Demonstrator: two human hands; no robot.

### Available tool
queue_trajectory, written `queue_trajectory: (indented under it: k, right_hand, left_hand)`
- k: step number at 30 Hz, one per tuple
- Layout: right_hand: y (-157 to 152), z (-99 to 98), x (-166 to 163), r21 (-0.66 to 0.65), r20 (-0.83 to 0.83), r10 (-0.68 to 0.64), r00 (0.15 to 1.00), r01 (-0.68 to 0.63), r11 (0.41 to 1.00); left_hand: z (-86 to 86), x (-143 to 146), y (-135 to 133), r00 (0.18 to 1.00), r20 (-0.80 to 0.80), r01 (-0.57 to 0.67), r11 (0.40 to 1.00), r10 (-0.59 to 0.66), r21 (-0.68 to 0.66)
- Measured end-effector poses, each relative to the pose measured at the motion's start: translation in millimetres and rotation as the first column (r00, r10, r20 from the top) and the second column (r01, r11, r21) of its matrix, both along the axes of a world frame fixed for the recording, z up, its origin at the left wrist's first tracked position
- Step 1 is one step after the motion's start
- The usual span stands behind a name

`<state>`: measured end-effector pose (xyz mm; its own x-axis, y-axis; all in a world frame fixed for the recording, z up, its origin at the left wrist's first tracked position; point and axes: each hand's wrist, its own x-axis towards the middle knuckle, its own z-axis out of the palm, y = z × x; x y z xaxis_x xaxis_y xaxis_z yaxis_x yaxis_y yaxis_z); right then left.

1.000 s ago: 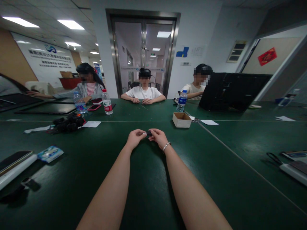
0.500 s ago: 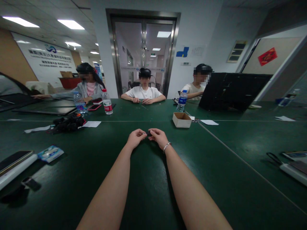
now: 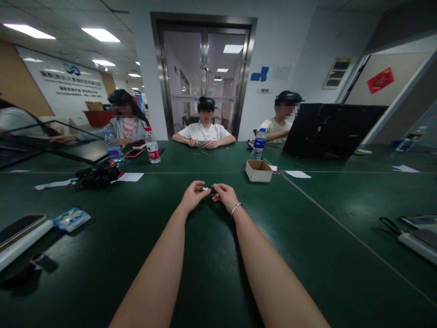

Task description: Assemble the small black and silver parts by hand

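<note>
Both my arms stretch forward over a dark green table [image 3: 307,237]. My left hand [image 3: 192,196] and my right hand [image 3: 226,196] meet at the middle, fingers pinched on a small black part [image 3: 212,189] with a short silver end that points left. The left fingertips pinch the silver end, and the right fingers close on the black body. A bracelet sits on my right wrist. The part is too small to name.
A small open cardboard box [image 3: 258,171] stands just beyond my hands. Water bottles [image 3: 152,146], phones and a black bundle [image 3: 97,176] lie at the left, a black laptop [image 3: 329,130] at the right. Three people sit across the table. A phone [image 3: 18,228] and scissors [image 3: 389,224] lie near the edges.
My hands stayed together on the small part. The silver end was covered half a second ago and shows again between my fingertips. A laptop lid at the far left rose.
</note>
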<state>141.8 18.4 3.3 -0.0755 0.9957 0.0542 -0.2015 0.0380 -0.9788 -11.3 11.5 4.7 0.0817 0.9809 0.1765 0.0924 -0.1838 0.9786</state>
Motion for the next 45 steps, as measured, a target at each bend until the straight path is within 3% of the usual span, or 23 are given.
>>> queue_trajectory:
  k: [5,13,17,21,27,33,39,42,45]
  right_hand:
    - [-1,1.7,0,-0.011,0.014,-0.031,0.999,0.031,0.999]
    - [-1,2.5,0,-0.017,0.023,-0.038,0.999,0.038,0.999]
    - [-2,3.0,0,-0.020,0.022,-0.039,0.999,0.039,0.999]
    - [-3,2.8,0,0.009,0.010,0.004,1.000,-0.005,1.000]
    - [-2,0.7,4,0.053,-0.009,0.089,0.996,-0.088,0.995]
    - [-4,-0.4,6,0.079,-0.014,0.143,0.990,-0.141,0.987]
    - [-2,-1.6,5,0.048,-0.056,0.081,0.995,-0.078,0.996]
    - [-2,-1.6,4,0.036,-0.062,0.073,0.995,-0.071,0.997]
    - [-2,-1.1,4,0.042,-0.063,0.068,0.996,-0.065,0.997]
  left_hand:
    - [-5.1,0,7,0.995,-0.092,-0.037,0.995,0.029,-0.089]
    - [1.8,-4,0,0.995,-0.093,0.040,0.990,-0.028,0.136]
    - [1.0,-4,0,0.993,-0.116,0.000,0.994,0.013,0.110]
    - [3.3,-1,-2,0.968,-0.239,-0.069,0.998,0.069,0.009]
    - [12.4,2,-8,0.901,-0.397,-0.181,0.983,0.175,0.022]
    - [5.2,2,-3,0.917,-0.351,-0.205,0.979,0.187,-0.014]
    - [3.2,3,-3,0.996,-0.055,-0.071,0.997,0.072,0.009]
    - [3.9,1,-4,0.998,-0.056,-0.018,0.998,0.021,0.057]
    - [2.2,0,-2,0.995,-0.093,-0.038,0.998,0.043,0.054]
